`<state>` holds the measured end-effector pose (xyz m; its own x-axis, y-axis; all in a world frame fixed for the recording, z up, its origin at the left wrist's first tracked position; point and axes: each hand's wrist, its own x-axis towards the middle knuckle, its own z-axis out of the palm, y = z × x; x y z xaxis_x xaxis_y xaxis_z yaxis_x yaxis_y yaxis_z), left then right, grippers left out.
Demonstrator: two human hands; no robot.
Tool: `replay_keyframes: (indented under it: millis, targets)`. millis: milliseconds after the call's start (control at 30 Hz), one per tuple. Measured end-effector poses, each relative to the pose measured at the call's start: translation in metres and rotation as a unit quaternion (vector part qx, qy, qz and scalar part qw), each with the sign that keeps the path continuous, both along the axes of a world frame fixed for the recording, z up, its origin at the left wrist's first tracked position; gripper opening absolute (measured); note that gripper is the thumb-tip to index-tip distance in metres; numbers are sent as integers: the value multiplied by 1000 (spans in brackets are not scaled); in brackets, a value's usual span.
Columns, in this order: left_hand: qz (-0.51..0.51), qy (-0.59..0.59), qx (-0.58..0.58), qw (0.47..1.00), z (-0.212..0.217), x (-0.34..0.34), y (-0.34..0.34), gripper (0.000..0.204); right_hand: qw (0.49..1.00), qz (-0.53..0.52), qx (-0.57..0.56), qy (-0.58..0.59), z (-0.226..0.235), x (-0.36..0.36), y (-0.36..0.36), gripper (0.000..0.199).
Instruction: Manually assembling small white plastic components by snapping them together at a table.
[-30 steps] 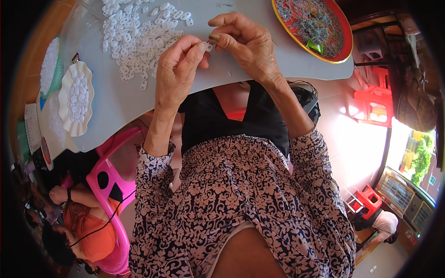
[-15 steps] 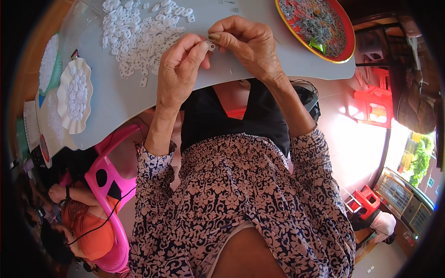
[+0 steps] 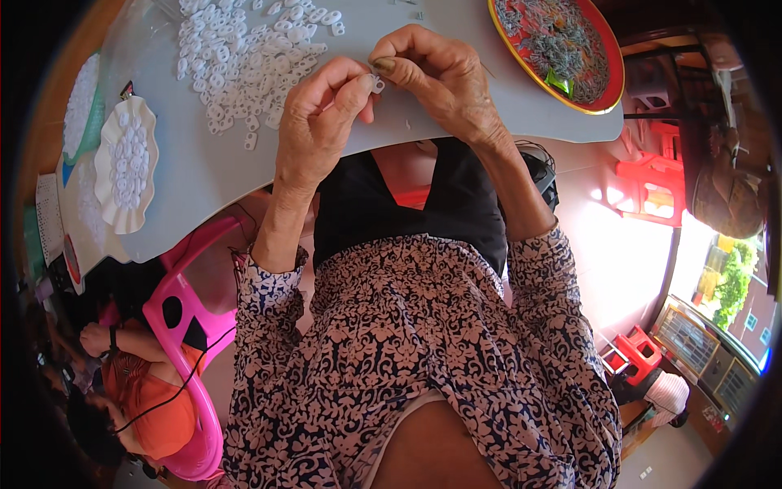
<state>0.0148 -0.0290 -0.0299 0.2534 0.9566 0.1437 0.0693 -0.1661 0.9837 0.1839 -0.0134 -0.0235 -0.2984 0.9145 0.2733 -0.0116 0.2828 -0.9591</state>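
My left hand (image 3: 322, 114) pinches a small white plastic piece (image 3: 378, 84) with a hole in it, between thumb and forefinger. Close beside it, the fingers of my right hand (image 3: 444, 81) are pressed together at the top of that piece; whatever they hold is too small to make out. Both hands hover over the near edge of the grey table (image 3: 204, 175). Just left of them spreads a loose heap of similar white plastic pieces (image 3: 236, 69).
At the right lies a red tray (image 3: 609, 96) of small grey metal parts and a green packet (image 3: 560, 82). A white scalloped dish (image 3: 104, 205) and a green basket (image 3: 91, 130) hold white pieces at left. A person in orange (image 3: 159, 407) sits near a pink chair (image 3: 213, 432).
The view has shifted slightly. My hands stay together, and the white piece remains in my left fingers with barely any movement.
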Motion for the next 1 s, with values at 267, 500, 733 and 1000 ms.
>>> replay_keyframes:
  millis: [267, 500, 733, 1000]
  targets:
    - [-4, -7, -1, 1000, -2, 0, 1, 16, 999, 26, -37, 13, 1, 1, 0, 11]
    - [6, -12, -1, 1000, -2, 1, 0, 16, 997, 11, -67, 43, 3, 0, 0, 12]
    - [14, -29, -6, 999, -1, 0, 0, 15, 998, 2, -51, 34, -1, 0, 1, 14]
    - [7, -29, 2, 1000, -2, -1, 0, 16, 999, -37, -31, -14, -1, -3, -1, 19]
